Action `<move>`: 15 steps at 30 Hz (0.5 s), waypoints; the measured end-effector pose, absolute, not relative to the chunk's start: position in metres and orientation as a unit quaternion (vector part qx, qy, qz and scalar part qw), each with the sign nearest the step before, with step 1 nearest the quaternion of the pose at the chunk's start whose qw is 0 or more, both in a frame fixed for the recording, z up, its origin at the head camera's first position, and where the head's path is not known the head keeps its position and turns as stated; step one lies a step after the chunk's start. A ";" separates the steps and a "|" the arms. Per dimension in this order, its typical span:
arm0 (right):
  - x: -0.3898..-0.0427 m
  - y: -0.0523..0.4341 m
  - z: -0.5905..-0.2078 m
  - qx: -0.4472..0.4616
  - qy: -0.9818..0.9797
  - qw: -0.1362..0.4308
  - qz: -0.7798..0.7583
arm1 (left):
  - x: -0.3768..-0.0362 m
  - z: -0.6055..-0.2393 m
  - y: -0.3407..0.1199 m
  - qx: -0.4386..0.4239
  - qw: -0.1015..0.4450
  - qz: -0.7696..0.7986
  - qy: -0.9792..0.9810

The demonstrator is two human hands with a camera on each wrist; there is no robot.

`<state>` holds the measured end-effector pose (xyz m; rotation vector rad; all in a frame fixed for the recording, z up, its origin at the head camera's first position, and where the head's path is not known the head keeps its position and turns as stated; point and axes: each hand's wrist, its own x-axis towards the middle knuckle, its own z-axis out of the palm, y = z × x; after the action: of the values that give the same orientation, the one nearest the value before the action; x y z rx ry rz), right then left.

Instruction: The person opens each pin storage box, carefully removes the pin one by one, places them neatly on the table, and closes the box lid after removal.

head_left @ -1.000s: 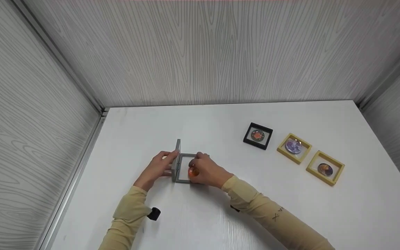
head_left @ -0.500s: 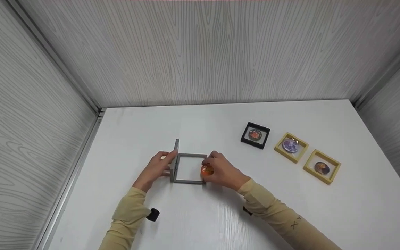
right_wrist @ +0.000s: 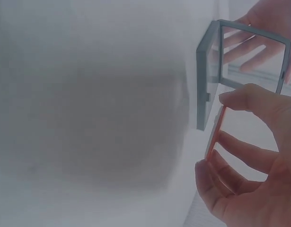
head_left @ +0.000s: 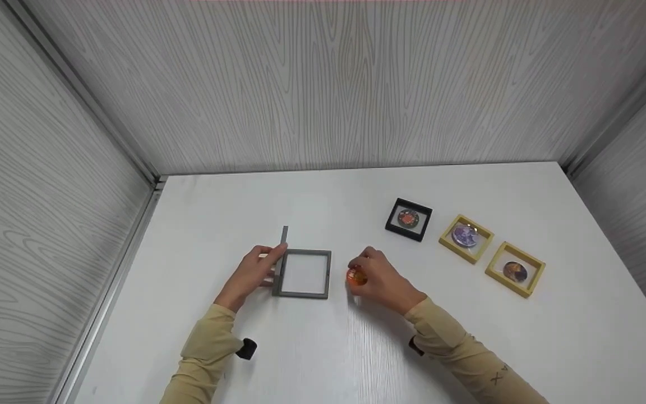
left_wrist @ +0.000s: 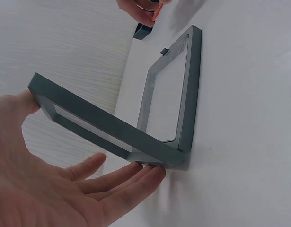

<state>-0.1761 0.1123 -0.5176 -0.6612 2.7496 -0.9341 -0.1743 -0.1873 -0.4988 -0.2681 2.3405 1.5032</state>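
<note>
My left hand [head_left: 249, 275] holds the raised half of a hinged grey display frame [head_left: 303, 295], thumb near its upper edge and fingers behind and below. The frame's other half lies flat on the white table, with nothing inside its clear window. In the left wrist view the raised lid [left_wrist: 105, 117] leans over the palm, joined to the flat half at the hinge. Just right of the frame, my right hand [head_left: 383, 282] pinches an orange round disc [head_left: 355, 275] by its rim. Seen edge-on in the right wrist view, the thin disc [right_wrist: 215, 133] sits between thumb and fingertips.
To the right lie a black display frame [head_left: 393, 229] with a reddish disc, a yellow frame [head_left: 447, 243] with a purple disc and another yellow frame [head_left: 495, 276] with a dark disc. Wood-grain panels [head_left: 323, 84] wall the white table [head_left: 233, 207] at back and sides.
My right hand has drawn the orange disc rightward, from over the grey frame's flat half to beside it. My left hand keeps its hold on the raised half.
</note>
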 end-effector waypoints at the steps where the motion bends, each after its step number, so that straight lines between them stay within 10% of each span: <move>1: -0.175 0.115 -0.518 -0.221 0.921 0.080 -0.310 | -0.174 -0.499 -0.187 -0.093 0.173 0.530 0.825; 15: -0.165 0.142 -0.525 -0.185 0.934 0.093 -0.292 | -0.174 -0.500 -0.187 -0.100 0.175 0.530 0.824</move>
<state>-0.1654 0.1421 -0.5247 -0.5504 2.7705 -0.8666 -0.1742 -0.1869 -0.4998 -0.2823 2.3352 1.5008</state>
